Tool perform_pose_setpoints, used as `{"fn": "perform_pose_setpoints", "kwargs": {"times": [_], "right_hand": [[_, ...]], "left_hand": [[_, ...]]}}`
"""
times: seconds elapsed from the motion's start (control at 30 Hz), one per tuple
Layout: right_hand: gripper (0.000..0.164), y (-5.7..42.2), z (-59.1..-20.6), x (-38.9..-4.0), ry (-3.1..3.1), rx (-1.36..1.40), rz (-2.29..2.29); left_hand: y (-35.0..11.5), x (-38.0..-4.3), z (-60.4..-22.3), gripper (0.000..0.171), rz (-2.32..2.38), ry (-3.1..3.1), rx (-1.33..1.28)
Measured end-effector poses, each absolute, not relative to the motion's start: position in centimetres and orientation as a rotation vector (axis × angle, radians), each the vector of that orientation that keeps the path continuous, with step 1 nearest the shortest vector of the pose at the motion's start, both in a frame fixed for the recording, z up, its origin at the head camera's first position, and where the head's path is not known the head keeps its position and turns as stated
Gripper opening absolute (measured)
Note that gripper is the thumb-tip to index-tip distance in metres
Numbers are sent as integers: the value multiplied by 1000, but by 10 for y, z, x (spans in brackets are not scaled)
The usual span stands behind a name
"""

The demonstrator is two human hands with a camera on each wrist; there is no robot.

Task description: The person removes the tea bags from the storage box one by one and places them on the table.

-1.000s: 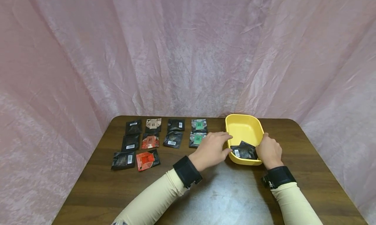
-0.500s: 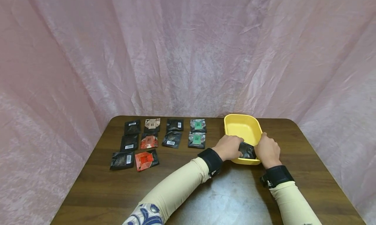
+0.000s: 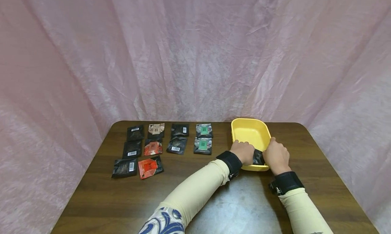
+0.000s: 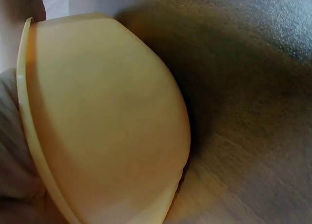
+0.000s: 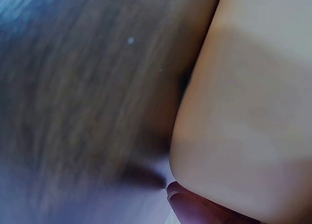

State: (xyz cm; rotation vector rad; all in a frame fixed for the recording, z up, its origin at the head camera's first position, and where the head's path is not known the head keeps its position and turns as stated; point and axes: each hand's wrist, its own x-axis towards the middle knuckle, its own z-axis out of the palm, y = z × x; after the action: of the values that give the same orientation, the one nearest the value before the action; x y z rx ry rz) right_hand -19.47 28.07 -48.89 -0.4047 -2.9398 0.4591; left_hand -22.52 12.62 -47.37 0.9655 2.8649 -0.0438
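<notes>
A yellow plastic bin (image 3: 248, 132) stands at the right back of the table. My right hand (image 3: 277, 156) grips its near right rim; a fingertip (image 5: 195, 207) shows against the bin wall in the right wrist view. Over the near left rim, my left hand (image 3: 242, 152) reaches down into the bin, its fingers hidden, and I cannot tell whether they pinch anything. Between the hands a black sachet (image 3: 258, 157) lies partly covered on the bin's floor. In the left wrist view the outer bin wall (image 4: 107, 112) fills the middle, with the left hand behind its rim.
Left of the bin, sachets lie in columns: two green-labelled ones (image 3: 203, 145), two black ones (image 3: 177, 145), then a beige (image 3: 156, 130) and two red ones (image 3: 153, 147), then black ones (image 3: 132, 149). A pink curtain (image 3: 189, 57) hangs behind the wooden table (image 3: 100, 200).
My left hand has moved right, from beside the bin's left rim to inside the bin, covering more of the black sachets there. The right hand keeps its hold on the rim.
</notes>
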Motion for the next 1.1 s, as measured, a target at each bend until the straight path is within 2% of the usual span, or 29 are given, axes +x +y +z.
{"fn": "perform_pose_setpoints", "kwargs": {"times": [0.4, 0.83, 1.1], "right_hand": [[47, 280, -488, -194, -2930, -404, 459], [50, 280, -489, -194, -2918, -407, 470], [49, 282, -490, -194, -2915, -402, 481]], "left_hand": [[121, -216, -463, 23, -105, 2907, 952], [126, -222, -474, 6, -91, 2933, 959], [124, -221, -473, 14, -43, 2920, 970]]}}
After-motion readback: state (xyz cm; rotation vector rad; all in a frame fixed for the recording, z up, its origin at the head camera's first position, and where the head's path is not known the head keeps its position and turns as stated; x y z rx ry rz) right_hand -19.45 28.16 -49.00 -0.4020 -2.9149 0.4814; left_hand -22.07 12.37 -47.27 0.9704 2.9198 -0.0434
